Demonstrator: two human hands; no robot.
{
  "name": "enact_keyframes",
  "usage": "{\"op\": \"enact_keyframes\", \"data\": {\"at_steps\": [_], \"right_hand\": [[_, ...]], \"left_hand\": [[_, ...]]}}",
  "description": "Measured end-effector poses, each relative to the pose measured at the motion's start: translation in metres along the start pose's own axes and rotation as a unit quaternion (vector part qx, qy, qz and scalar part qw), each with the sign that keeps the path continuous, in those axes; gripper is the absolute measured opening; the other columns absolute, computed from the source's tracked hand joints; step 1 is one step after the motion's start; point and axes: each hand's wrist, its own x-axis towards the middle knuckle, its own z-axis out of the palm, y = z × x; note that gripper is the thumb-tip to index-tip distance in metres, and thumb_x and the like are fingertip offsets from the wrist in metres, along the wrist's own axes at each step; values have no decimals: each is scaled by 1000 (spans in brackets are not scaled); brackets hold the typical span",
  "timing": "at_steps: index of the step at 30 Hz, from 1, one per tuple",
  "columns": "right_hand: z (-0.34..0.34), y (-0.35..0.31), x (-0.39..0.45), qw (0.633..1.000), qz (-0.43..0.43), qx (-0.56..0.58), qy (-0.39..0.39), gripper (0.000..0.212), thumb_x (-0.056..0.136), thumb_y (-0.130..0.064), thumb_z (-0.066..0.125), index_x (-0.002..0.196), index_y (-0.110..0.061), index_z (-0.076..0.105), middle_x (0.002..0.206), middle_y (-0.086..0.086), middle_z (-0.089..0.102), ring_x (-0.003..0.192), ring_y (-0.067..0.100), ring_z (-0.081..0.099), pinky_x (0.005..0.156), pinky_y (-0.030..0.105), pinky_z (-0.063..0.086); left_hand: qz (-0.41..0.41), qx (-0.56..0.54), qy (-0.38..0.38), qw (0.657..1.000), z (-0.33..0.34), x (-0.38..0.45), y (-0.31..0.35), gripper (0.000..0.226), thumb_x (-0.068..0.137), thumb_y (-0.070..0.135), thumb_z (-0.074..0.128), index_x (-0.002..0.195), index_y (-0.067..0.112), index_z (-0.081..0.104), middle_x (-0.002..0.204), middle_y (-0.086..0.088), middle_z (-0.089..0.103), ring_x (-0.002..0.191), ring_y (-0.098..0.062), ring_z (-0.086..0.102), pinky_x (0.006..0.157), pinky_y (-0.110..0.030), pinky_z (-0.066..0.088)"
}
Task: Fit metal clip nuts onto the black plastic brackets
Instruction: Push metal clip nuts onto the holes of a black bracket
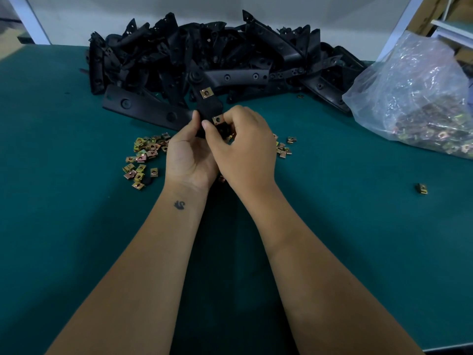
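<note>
Two clip nuts on the held black bracket (208,108): one seated (205,93) beyond the fingers, a second (217,120) pinched at the right hand (243,144) thumb tip, only partly pushed on. Left hand (190,155) curled round the bracket's near end. Could go on crooked or spring off into the loose nuts (143,155) beneath the hands — cause being an off-square thumb push.

1 head-worn camera looks forward and down, close over the green surface (76,175), wide-angle.

Assembly workshop, green workbench (76,201), heaped brackets (204,55)
</note>
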Motion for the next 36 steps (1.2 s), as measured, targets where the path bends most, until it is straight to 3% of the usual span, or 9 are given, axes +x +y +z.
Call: {"op": "enact_keyframes", "data": {"at_steps": [5,9,13,17,20,23,28,32,36], "right_hand": [[-2,-3,2,999,33,15,-4,32,84,-39,71,100,-12,64,93,-2,65,91,18,58,78,38,48],[-5,-1,5,998,53,32,29,24,88,-34,69,97,-11,66,89,-2,66,88,18,59,76,38,49],[-7,2,6,995,73,55,42,17,87,-25,69,91,-9,68,84,-1,67,84,20,62,72,42,51],[-10,2,6,991,87,83,53,14,85,-23,70,92,-11,67,83,-3,66,82,18,62,73,40,52],[-11,3,7,983,121,136,34,22,84,-26,73,101,-14,67,91,-6,66,87,11,62,78,36,53],[-11,5,6,967,164,195,-24,42,81,-35,76,119,-19,64,104,-9,64,95,3,60,84,22,51],[-10,5,8,958,165,227,-64,9,83,-15,73,91,-12,69,84,-7,69,78,1,63,71,20,50],[-29,17,13,922,244,299,-8,5,85,-10,68,82,-7,65,72,-3,61,65,5,53,61,16,44],[-60,29,18,828,329,447,79,10,88,-3,68,91,-12,64,86,-2,69,83,12,63,77,27,51]], "left_hand": [[-2,66,-2,998,0,-2,-2,33,100,11,48,88,-1,76,89,-15,74,80,-26,74,67,-35,61],[-28,91,-2,995,3,-2,-4,23,98,10,50,105,-1,68,100,-16,72,95,-28,71,83,-38,59],[-40,122,-9,992,5,-2,-5,20,99,11,49,104,1,66,95,-13,72,93,-26,70,88,-38,57],[-13,166,3,986,4,2,-6,26,99,18,52,119,3,60,124,-16,65,125,-32,57,108,-47,44],[10,169,13,985,3,5,-6,37,101,24,51,137,14,53,131,-13,64,121,-30,61,99,-46,52],[25,148,11,989,1,5,-4,27,104,29,46,128,29,60,122,-7,70,113,-25,67,93,-44,54],[42,137,13,990,2,0,0,25,105,33,45,109,32,69,112,-5,74,109,-24,68,95,-44,54],[68,250,69,963,4,-2,13,20,99,30,56,114,23,68,98,-2,68,78,-15,60,66,-30,56],[77,214,112,967,29,-5,-9,39,92,20,69,128,8,57,103,-9,66,75,-16,66,62,-23,54]]}}
